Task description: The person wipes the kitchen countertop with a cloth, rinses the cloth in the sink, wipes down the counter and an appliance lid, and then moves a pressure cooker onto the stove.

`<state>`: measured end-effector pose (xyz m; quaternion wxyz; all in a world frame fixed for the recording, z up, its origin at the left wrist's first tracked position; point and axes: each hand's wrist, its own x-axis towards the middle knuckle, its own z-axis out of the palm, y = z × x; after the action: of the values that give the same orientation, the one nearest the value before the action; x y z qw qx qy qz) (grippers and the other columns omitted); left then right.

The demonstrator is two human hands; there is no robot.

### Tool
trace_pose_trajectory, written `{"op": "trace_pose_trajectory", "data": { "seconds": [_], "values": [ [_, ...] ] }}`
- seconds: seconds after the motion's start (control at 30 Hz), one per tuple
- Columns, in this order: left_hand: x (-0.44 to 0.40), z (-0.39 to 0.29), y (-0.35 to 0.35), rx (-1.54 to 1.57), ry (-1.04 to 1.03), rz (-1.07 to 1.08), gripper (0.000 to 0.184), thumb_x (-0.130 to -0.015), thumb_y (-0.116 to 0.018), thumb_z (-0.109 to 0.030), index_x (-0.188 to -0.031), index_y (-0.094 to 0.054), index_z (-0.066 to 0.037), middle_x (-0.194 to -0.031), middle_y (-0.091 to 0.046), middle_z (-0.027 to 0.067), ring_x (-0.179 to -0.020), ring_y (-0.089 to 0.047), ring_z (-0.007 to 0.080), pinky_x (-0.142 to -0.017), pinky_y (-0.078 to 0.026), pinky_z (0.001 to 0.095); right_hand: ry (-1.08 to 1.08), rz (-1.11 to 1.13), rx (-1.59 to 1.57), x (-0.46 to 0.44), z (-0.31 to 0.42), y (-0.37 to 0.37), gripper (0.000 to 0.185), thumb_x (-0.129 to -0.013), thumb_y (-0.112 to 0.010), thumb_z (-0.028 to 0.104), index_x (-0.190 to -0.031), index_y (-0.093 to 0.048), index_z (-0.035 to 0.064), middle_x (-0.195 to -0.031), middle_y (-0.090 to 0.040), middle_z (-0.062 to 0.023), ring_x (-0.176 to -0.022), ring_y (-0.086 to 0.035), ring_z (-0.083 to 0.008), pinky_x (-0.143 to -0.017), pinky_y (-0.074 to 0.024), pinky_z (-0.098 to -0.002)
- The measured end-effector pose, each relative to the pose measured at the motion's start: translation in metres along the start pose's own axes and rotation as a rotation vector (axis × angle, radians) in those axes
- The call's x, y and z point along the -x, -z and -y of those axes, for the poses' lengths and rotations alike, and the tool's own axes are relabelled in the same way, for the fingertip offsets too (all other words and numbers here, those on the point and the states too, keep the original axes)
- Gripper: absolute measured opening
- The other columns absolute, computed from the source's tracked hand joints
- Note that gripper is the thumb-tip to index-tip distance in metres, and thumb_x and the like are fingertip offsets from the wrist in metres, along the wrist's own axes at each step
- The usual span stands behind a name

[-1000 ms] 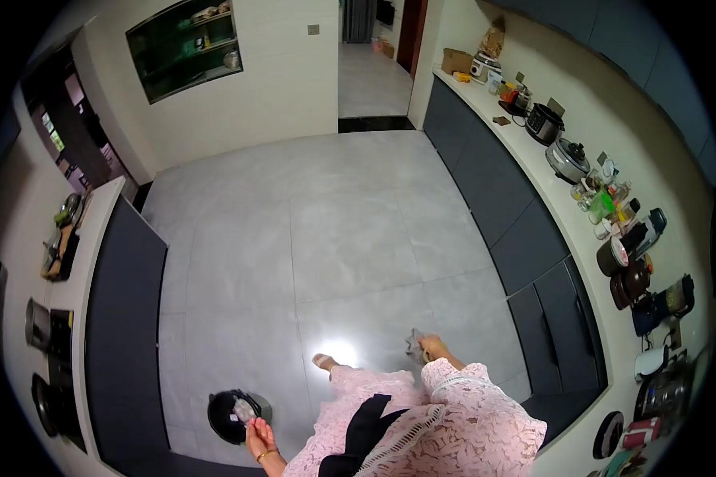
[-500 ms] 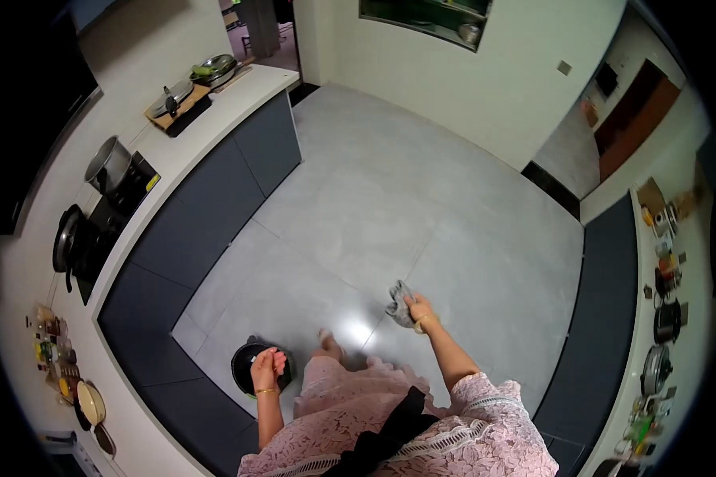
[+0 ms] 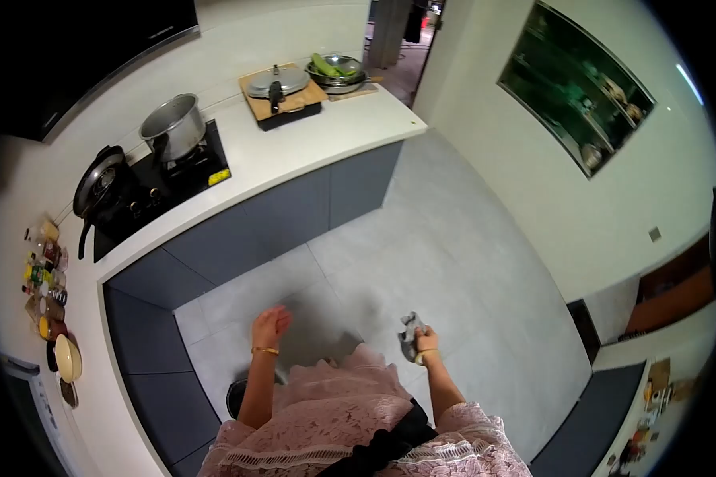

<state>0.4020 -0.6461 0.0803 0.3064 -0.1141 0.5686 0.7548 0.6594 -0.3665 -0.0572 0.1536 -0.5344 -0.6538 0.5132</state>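
My right hand (image 3: 426,339) is closed round a crumpled grey cloth (image 3: 410,335), held out over the floor at the lower middle. My left hand (image 3: 270,325) is raised in front of me on the left, a gold bracelet at its wrist. Its fingers look curled, and whether anything is in them cannot be made out. Below it, a black bin (image 3: 235,397) stands on the floor, mostly hidden behind my left forearm.
A white counter (image 3: 270,171) over grey cabinets runs along the left, with a pot (image 3: 173,127) and a wok (image 3: 102,184) on the black stove. A lidded pan (image 3: 278,82), bowls and bottles stand there too. A wall niche (image 3: 581,91) is upper right.
The view has swung left towards the stove counter. My left hand has moved away from above the bin. The grey cloth has been lifted from near the floor in my right hand.
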Motion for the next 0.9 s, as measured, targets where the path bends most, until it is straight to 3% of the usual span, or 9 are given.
{"op": "trace_pose_trajectory", "data": {
  "seconds": [0.1,0.23,0.27,0.37,0.4,0.57,0.63,0.7,0.9],
  "values": [
    [-0.040,-0.027,-0.032,-0.029,-0.034,-0.003,0.016,-0.081,-0.045,-0.018,-0.083,-0.054,-0.004,-0.072,-0.057,0.0057,-0.065,-0.055,0.0139,-0.059,-0.045,0.0249,-0.043,0.015,-0.130,-0.044,0.044,-0.008,0.015,-0.075,-0.051,0.011,-0.083,-0.053,-0.0014,-0.070,-0.055,-0.0073,-0.062,-0.049,-0.0147,-0.057,-0.0405,-0.0276],
    [-0.097,-0.037,-0.044,0.031,-0.098,-0.034,0.015,-0.082,-0.043,-0.013,-0.083,-0.053,-0.003,-0.074,-0.058,0.0066,-0.064,-0.056,0.0147,-0.059,-0.047,0.0254,0.050,-0.004,-0.216,-0.119,0.095,-0.033,0.015,-0.074,-0.052,0.009,-0.086,-0.053,0.0005,-0.074,-0.056,-0.0074,-0.065,-0.051,-0.0149,-0.060,-0.0416,-0.0276],
    [-0.110,-0.043,-0.049,0.047,-0.093,-0.087,0.015,-0.082,-0.043,-0.013,-0.083,-0.053,-0.003,-0.074,-0.057,0.0063,-0.064,-0.056,0.0144,-0.058,-0.047,0.0253,0.051,0.027,-0.267,-0.140,0.114,-0.042,0.020,-0.073,-0.053,0.006,-0.092,-0.051,-0.0015,-0.082,-0.057,-0.0109,-0.073,-0.052,-0.0178,-0.067,-0.0411,-0.0275],
    [-0.143,-0.059,-0.067,0.081,-0.101,-0.193,0.014,-0.082,-0.042,-0.013,-0.083,-0.053,-0.004,-0.072,-0.057,0.0052,-0.063,-0.055,0.0129,-0.057,-0.045,0.0237,0.180,0.132,-0.273,-0.219,0.161,-0.074,0.024,-0.072,-0.054,0.005,-0.096,-0.052,-0.0010,-0.085,-0.057,-0.0109,-0.076,-0.053,-0.0183,-0.070,-0.0409,-0.0271],
    [-0.151,-0.065,-0.072,0.097,-0.091,-0.253,0.014,-0.082,-0.043,-0.014,-0.083,-0.053,-0.004,-0.073,-0.057,0.0050,-0.063,-0.055,0.0123,-0.057,-0.045,0.0227,0.235,0.134,-0.130,-0.235,0.192,-0.082,0.026,-0.072,-0.055,0.007,-0.097,-0.053,-0.0003,-0.086,-0.058,-0.0109,-0.078,-0.053,-0.0179,-0.071,-0.0405,-0.0264],
    [-0.197,-0.104,-0.102,0.129,-0.160,-0.322,0.014,-0.082,-0.045,-0.016,-0.084,-0.054,-0.006,-0.072,-0.057,0.0036,-0.062,-0.054,0.0103,-0.055,-0.043,0.0195,0.497,0.258,0.021,-0.326,0.312,-0.159,0.024,-0.071,-0.057,0.013,-0.092,-0.055,0.0035,-0.068,-0.057,-0.0073,-0.059,-0.050,-0.0124,-0.057,-0.0410,-0.0251],
    [-0.213,-0.113,-0.111,0.161,-0.211,-0.336,0.013,-0.082,-0.045,-0.016,-0.083,-0.054,-0.005,-0.071,-0.058,0.0038,-0.061,-0.055,0.0102,-0.054,-0.043,0.0186,0.595,0.272,0.077,-0.334,0.368,-0.187,0.026,-0.069,-0.055,0.013,-0.094,-0.054,0.0043,-0.082,-0.057,-0.0129,-0.072,-0.055,-0.0247,-0.067,-0.0422,-0.0312],
    [-0.225,-0.124,-0.121,0.177,-0.206,-0.384,0.013,-0.081,-0.046,-0.016,-0.082,-0.054,-0.005,-0.071,-0.058,0.0040,-0.061,-0.055,0.0105,-0.054,-0.043,0.0189,0.905,0.185,0.092,-0.341,0.404,-0.221,0.024,-0.071,-0.052,0.011,-0.095,-0.053,0.0065,-0.088,-0.055,-0.0119,-0.077,-0.052,-0.0280,-0.070,-0.0416,-0.0330],
    [-0.287,-0.161,-0.126,0.153,-0.277,-0.354,0.014,-0.081,-0.047,-0.016,-0.081,-0.054,-0.004,-0.071,-0.058,0.0048,-0.062,-0.054,0.0111,-0.056,-0.043,0.0193,0.965,0.396,0.195,-0.354,0.439,-0.320,0.026,-0.073,-0.049,0.013,-0.099,-0.051,0.0147,-0.106,-0.046,-0.0095,-0.096,-0.044,-0.0298,-0.076,-0.0395,-0.0396]
  ]
}}
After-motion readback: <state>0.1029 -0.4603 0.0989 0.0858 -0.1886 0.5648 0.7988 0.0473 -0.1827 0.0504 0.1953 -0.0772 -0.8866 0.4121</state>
